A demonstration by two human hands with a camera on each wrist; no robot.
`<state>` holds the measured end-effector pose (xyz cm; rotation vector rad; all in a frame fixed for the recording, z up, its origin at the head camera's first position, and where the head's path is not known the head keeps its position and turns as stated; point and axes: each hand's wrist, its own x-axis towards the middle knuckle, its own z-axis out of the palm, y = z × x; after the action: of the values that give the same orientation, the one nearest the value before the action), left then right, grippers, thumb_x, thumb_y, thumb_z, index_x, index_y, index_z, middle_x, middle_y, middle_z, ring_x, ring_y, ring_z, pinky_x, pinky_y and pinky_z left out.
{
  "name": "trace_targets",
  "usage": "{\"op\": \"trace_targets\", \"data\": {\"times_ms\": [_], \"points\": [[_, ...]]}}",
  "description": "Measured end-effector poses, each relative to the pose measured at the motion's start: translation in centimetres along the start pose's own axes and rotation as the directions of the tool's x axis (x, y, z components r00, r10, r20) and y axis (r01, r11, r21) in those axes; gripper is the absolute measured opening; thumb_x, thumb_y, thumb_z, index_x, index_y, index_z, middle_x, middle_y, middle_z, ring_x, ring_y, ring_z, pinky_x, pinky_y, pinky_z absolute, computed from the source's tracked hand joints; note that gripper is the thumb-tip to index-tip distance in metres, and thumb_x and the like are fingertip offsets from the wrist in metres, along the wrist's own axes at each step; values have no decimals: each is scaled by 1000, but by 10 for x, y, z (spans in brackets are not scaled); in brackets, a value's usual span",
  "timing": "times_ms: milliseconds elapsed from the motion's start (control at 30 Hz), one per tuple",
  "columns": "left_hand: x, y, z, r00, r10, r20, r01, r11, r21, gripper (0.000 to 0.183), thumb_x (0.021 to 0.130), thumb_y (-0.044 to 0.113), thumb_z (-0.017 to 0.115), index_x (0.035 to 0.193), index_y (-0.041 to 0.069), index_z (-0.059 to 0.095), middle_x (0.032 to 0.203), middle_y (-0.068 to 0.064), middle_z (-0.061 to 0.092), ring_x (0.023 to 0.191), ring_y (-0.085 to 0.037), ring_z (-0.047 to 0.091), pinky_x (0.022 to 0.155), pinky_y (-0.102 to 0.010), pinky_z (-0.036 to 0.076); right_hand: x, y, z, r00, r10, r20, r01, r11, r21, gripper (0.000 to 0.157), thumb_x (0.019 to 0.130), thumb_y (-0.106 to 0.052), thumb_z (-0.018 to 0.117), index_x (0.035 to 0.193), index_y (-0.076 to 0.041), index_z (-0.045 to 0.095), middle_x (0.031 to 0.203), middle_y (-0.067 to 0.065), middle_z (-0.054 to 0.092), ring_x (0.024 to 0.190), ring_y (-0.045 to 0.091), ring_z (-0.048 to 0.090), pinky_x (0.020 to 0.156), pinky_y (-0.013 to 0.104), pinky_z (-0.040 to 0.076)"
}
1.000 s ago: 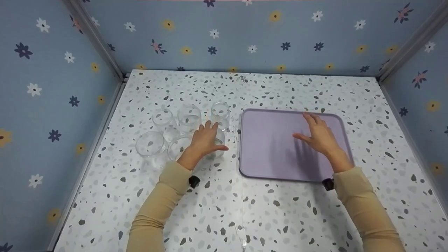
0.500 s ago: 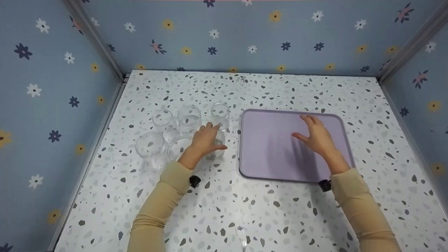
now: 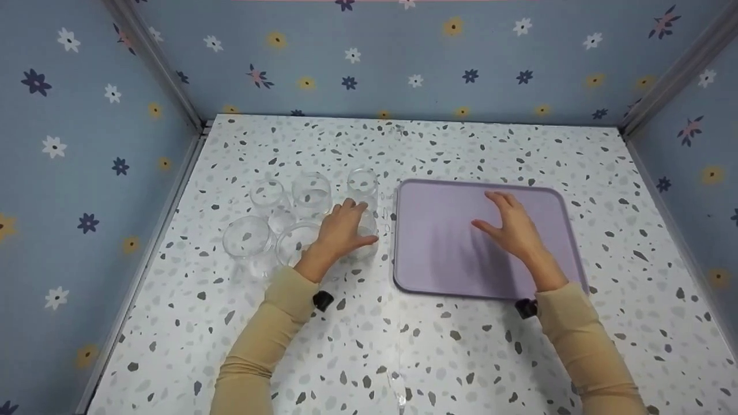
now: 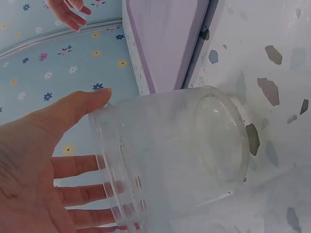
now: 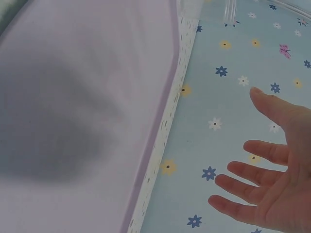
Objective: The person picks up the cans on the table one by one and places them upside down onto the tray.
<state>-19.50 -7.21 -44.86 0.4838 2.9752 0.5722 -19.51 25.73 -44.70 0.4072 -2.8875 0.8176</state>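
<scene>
My left hand grips a clear glass cup near its rim, thumb on one side and fingers on the other. In the left wrist view the cup appears sideways, its base close to the speckled tabletop; I cannot tell whether it touches. A flat lilac tray lies just to the right of this cup. Above the tray hovers my right hand, fingers apart and holding nothing. In the right wrist view that hand's palm shows against the flowered wall.
Several more clear cups stand left of and behind my left hand, among them a back-right cup, a back-middle cup and a front-left cup. Blue flowered panels enclose the speckled table at back and sides.
The cup at my left hand has shifted slightly to the right, and my left fingers have closed on it. My right hand has drifted left over the tray.
</scene>
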Motion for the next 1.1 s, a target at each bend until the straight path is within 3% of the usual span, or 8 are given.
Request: {"op": "trace_targets", "data": {"times_ms": [267, 467, 667, 867, 1100], "points": [[-9, 8, 2, 993, 19, -115, -18, 1000, 3, 69, 76, 42, 66, 128, 3, 44, 121, -20, 44, 102, -35, 47, 68, -44, 48, -4, -3, 12, 998, -53, -46, 55, 998, 43, 58, 78, -22, 69, 123, 6, 46, 119, 25, 46, 111, 37, 42, 93, 47, 32], [-11, 10, 8, 980, 31, -195, -35, 999, -15, 67, 78, 41, 64, 129, 1, 43, 122, -21, 43, 103, -35, 47, 71, -43, 47, -8, -1, 23, 995, -60, -79, 69, 991, 119, 56, 77, -20, 70, 121, 7, 48, 117, 26, 48, 108, 38, 45, 91, 47, 34], [-13, 14, 15, 962, 42, -270, -56, 998, -41, 65, 81, 40, 61, 129, 0, 41, 122, -20, 42, 104, -33, 45, 77, -41, 45, -11, -1, 31, 993, -60, -100, 78, 980, 184, 53, 77, -18, 70, 119, 7, 50, 113, 25, 51, 100, 38, 49, 85, 46, 38], [-14, 21, 20, 944, 15, -329, -62, 989, -134, 63, 84, 39, 56, 132, 1, 38, 124, -18, 40, 108, -31, 43, 80, -41, 43, -12, -4, 36, 994, -33, -105, 56, 973, 224, 53, 77, -19, 70, 120, 5, 50, 114, 23, 52, 100, 37, 49, 81, 49, 41], [-14, 28, 27, 906, -3, -423, -106, 966, -234, 61, 86, 41, 52, 132, 3, 38, 124, -15, 41, 109, -28, 43, 80, -40, 44, -12, -10, 43, 990, -40, -138, 80, 952, 295, 49, 78, -19, 69, 119, 2, 52, 116, 19, 53, 101, 32, 52, 78, 47, 43]]}}
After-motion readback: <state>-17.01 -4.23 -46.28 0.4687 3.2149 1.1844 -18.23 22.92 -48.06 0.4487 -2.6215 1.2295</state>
